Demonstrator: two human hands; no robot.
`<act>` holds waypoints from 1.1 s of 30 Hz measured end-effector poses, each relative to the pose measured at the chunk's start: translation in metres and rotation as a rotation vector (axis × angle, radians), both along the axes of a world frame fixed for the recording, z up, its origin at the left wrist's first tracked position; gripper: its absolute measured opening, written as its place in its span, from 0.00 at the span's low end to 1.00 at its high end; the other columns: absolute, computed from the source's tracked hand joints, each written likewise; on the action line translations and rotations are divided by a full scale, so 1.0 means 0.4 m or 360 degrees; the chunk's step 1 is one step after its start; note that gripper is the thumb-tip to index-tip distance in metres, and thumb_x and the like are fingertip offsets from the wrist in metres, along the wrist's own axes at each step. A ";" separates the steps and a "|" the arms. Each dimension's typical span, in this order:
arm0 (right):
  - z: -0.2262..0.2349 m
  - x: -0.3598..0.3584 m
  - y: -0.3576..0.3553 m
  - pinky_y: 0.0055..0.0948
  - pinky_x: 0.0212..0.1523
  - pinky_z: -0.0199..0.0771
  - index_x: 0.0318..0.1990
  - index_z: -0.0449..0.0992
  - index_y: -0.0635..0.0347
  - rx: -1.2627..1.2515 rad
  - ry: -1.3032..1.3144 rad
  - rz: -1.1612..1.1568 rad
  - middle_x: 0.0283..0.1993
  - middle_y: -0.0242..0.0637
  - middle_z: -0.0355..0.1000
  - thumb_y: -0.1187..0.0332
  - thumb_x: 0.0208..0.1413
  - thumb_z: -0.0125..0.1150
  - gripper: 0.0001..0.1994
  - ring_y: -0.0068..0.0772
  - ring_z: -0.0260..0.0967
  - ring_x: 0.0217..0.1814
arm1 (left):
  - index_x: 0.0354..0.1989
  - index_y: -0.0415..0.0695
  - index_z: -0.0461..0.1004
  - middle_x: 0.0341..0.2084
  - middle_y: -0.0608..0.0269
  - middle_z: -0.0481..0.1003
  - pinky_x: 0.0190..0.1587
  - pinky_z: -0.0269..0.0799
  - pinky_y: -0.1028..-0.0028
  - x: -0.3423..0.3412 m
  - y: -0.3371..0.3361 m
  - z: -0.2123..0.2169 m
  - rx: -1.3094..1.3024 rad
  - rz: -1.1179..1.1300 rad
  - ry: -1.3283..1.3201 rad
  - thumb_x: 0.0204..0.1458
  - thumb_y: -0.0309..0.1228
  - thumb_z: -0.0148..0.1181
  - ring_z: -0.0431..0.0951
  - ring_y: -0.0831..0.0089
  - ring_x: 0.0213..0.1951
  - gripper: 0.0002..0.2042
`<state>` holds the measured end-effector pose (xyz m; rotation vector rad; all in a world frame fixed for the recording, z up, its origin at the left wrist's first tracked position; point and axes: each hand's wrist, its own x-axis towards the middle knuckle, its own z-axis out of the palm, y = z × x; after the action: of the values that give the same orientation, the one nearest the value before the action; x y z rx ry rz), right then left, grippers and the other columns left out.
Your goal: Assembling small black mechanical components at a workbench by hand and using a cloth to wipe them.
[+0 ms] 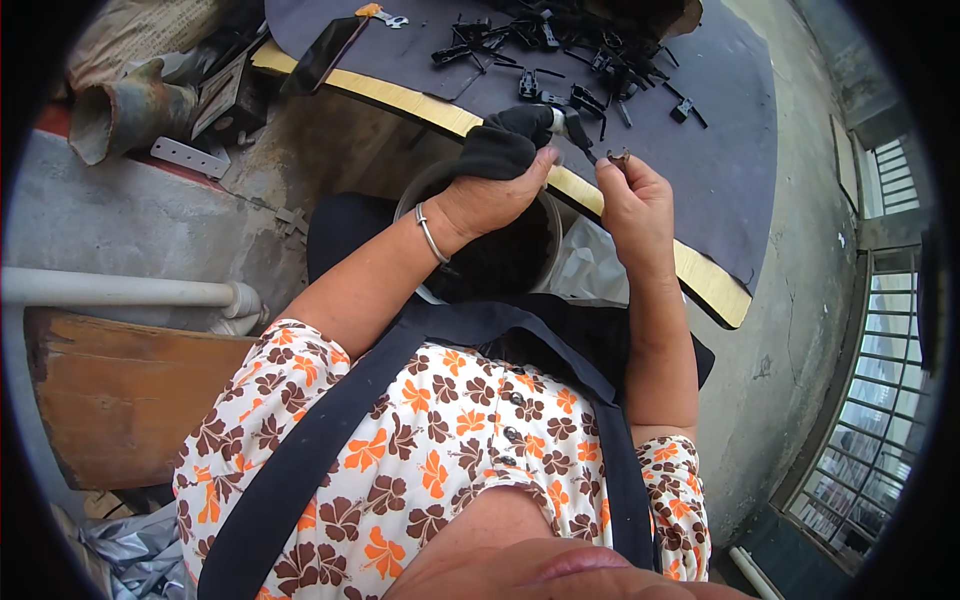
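My left hand [500, 190] is raised above the table's near edge, partly wrapped in black cloth [500, 145] that looks like a glove. Its fingers are closed on a small black part with a narrow strip [578, 135] pointing toward my right hand. A whitish bit shows at the fingers, too small to name. My right hand [637, 205] pinches a small brownish piece [618, 157], its kind unclear, close to the strip's end. Beyond both hands, several black plastic parts [600, 70] with thin arms lie heaped on the dark table cover [725, 150].
Below my hands stands a round bucket [552, 262] with dark contents. On the table's far left lie a phone-like dark slab [328, 52] and a small metal piece [392, 19]. A rusty pipe fitting [130, 110] sits left, above a white pipe [120, 287]. A barred window [870, 400] is right.
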<state>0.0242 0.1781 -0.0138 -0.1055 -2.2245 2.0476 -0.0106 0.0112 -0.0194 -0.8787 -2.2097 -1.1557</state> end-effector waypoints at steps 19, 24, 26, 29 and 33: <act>0.015 0.024 -0.037 0.16 0.15 0.48 0.24 0.69 0.58 -0.0180 -0.0016 0.0248 0.16 0.19 0.58 0.69 0.55 0.55 0.08 0.11 0.50 0.15 | 0.53 0.35 0.65 0.32 0.61 0.75 0.38 0.69 0.80 0.007 -0.006 0.038 0.0219 -0.0180 -0.0308 0.51 0.23 0.53 0.71 0.79 0.32 0.19; 0.033 0.023 -0.022 0.17 0.19 0.52 0.24 0.67 0.65 0.0567 0.0801 0.0063 0.19 0.21 0.59 0.70 0.51 0.64 0.12 0.13 0.52 0.19 | 0.53 0.36 0.64 0.32 0.61 0.74 0.40 0.68 0.80 0.051 -0.026 0.103 0.0069 -0.0894 -0.1049 0.53 0.24 0.49 0.71 0.78 0.34 0.18; 0.026 0.024 -0.024 0.16 0.21 0.52 0.24 0.67 0.64 0.0395 0.0590 0.0113 0.20 0.22 0.59 0.70 0.52 0.62 0.11 0.12 0.51 0.21 | 0.53 0.36 0.64 0.37 0.58 0.74 0.45 0.67 0.77 0.053 -0.020 0.088 0.0031 -0.0933 -0.0715 0.53 0.22 0.48 0.72 0.74 0.39 0.18; 0.031 0.016 -0.016 0.16 0.22 0.52 0.25 0.67 0.64 0.0062 0.0308 0.0212 0.20 0.22 0.58 0.68 0.55 0.59 0.12 0.12 0.50 0.23 | 0.53 0.35 0.64 0.42 0.54 0.73 0.49 0.66 0.73 0.044 -0.016 0.070 -0.0099 -0.0662 -0.0783 0.52 0.22 0.48 0.72 0.69 0.44 0.18; 0.039 0.027 0.003 0.18 0.24 0.55 0.26 0.68 0.65 0.0345 0.0358 0.0428 0.20 0.23 0.58 0.65 0.59 0.53 0.13 0.13 0.51 0.24 | 0.51 0.34 0.65 0.43 0.52 0.72 0.50 0.66 0.72 0.048 -0.016 0.062 -0.0147 -0.0471 -0.0460 0.52 0.22 0.48 0.73 0.66 0.46 0.17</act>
<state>0.0348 0.1791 0.0016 0.4426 -2.4002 1.8067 0.0086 0.0046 0.0052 -1.1719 -2.4377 -1.4014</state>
